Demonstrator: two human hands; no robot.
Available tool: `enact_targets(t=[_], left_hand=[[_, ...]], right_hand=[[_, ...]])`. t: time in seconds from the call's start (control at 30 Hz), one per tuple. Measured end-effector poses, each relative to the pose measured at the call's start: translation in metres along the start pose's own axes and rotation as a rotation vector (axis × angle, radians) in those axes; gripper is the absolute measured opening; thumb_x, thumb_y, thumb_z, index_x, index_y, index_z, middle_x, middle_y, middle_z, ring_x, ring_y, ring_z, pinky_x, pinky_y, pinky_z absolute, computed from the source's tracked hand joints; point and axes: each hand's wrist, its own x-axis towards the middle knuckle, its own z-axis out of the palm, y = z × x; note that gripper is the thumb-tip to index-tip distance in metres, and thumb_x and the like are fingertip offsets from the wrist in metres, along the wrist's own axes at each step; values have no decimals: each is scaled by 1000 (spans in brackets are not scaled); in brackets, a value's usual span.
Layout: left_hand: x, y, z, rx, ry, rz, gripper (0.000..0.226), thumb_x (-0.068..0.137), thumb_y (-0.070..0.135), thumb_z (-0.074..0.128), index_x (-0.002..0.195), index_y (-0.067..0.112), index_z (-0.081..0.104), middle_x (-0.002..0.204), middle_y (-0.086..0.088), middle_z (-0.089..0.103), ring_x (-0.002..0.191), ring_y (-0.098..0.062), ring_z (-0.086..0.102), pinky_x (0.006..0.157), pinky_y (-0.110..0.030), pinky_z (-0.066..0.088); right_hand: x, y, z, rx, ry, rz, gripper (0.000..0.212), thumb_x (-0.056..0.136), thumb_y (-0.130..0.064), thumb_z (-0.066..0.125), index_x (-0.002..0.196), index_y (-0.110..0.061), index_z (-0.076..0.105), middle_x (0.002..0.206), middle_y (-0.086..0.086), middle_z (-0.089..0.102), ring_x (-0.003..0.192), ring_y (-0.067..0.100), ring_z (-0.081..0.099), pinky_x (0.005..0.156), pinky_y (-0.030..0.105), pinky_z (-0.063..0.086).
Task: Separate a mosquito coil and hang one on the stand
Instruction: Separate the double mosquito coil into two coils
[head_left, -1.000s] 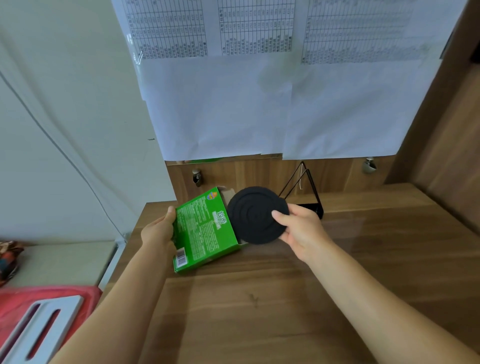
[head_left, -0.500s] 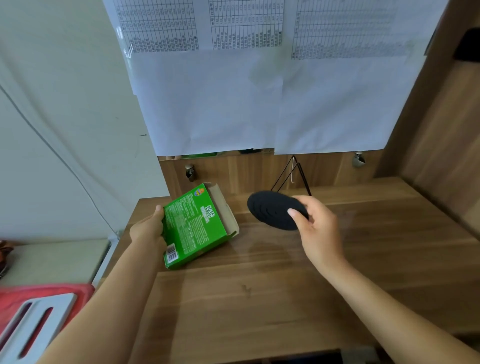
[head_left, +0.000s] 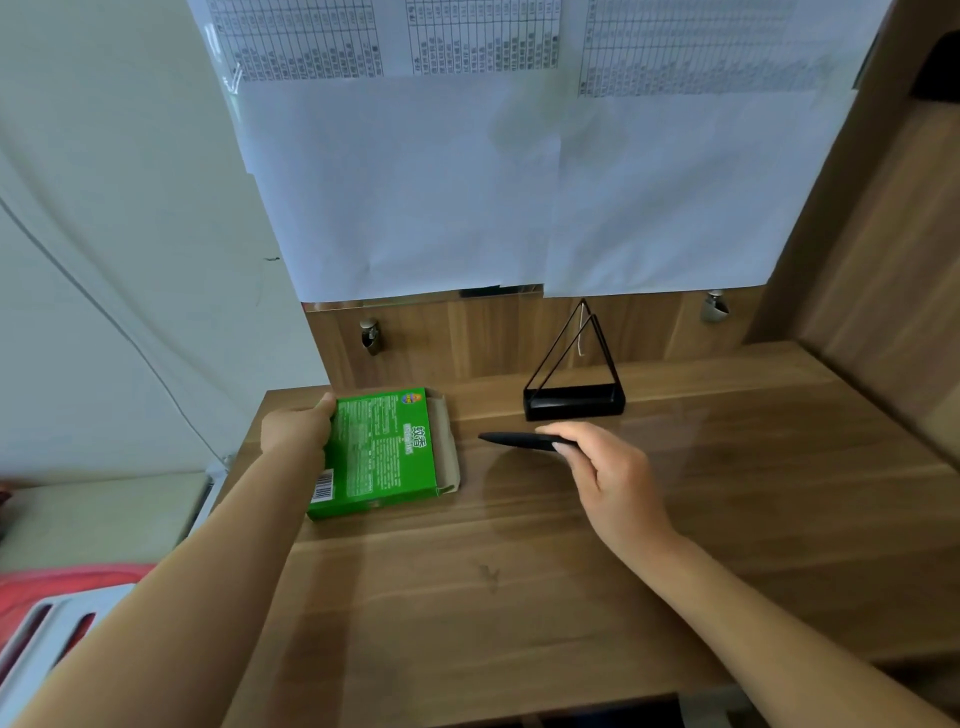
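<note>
Tilted flat now, mosquito coil hovers over wooden desk beneath papers.

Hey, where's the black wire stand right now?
In the head view the black wire stand sits at the back of the desk, right of the green box, just beyond the right hand holding the coil.

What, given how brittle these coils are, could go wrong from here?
The right hand pinches the black coil by one edge only, above the desk, while the left hand grips the green box: the coil could snap or drop. The wire stand close behind looks light; a bump might tip it.
</note>
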Motion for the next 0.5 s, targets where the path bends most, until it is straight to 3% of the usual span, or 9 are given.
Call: enact_targets(t=[0.13,0.23,0.37,0.43,0.5], left_hand=[[4,6,5,81,-5,58,45,84,41,73,66,7,49,66,-10,51,61,-26,51,72,-40,53],[5,12,7,162,-37,130,30,86,29,65,68,7,57,65,-10,52,65,-30,53,78,-42,55],[8,17,7,229,-88,212,26,91,16,58,66,13,54,84,-13,57,79,-29,51,82,-41,51],[4,16,6,314,-73,254,17,92,14,54,77,8,59,86,-15,60,80,-31,51,74,-36,44],[-3,13,6,356,-35,317,22,91,16,52,103,2,64,103,-19,66,90,-37,57,76,-36,43]], right_hand=[[3,-2,5,-8,5,1,23,89,4,64,110,-4,72,101,4,74,96,11,68,89,11,48],[4,-4,9,5,19,8,23,88,5,64,109,-2,72,101,5,74,97,10,67,91,8,46],[4,-6,12,14,29,-2,23,88,5,64,109,-2,72,102,6,74,98,11,68,91,14,50],[4,-6,14,17,36,2,24,88,6,64,109,-3,72,102,6,75,98,11,68,90,14,50],[5,-5,15,24,56,8,23,89,6,64,109,-2,72,101,6,75,97,12,68,89,12,50]])
